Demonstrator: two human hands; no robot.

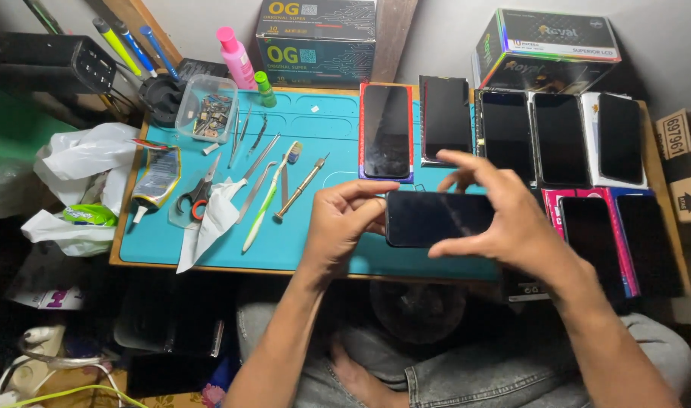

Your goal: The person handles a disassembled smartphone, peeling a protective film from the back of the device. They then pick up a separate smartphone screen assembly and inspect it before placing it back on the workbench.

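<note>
Above the teal mat (315,234), left hand (338,227) and right hand (504,219) pinch a thin, rigid, slippery, probably fragile dark phone (436,217) by its edges.

Teal work mat (315,128), tools (262,177), phone screens (387,130)

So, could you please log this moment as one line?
left hand: holds left end of black rectangular phone | right hand: grips its right end | phone: sideways, above teal rubber mat
</note>
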